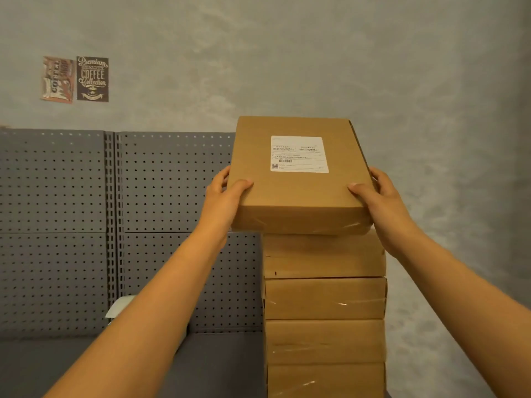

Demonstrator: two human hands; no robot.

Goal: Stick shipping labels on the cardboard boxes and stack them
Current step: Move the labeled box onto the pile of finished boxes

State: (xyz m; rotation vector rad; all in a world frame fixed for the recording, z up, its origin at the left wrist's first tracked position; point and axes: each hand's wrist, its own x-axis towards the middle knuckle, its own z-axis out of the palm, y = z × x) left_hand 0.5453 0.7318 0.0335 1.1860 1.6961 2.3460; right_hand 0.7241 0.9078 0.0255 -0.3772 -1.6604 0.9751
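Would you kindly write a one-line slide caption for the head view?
Both hands, left hand and right hand, hold a labelled box at the top of a stack of boxes.

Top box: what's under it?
Under the top box, held by both hands, four stacked boxes show their front sides. Their tops and any labels are covered.

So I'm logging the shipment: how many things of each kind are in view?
Brown cardboard boxes: 5, counting the top box gripped by the left hand and right hand
White shipping labels: 1
Wall coffee posters: 2
Total: 8
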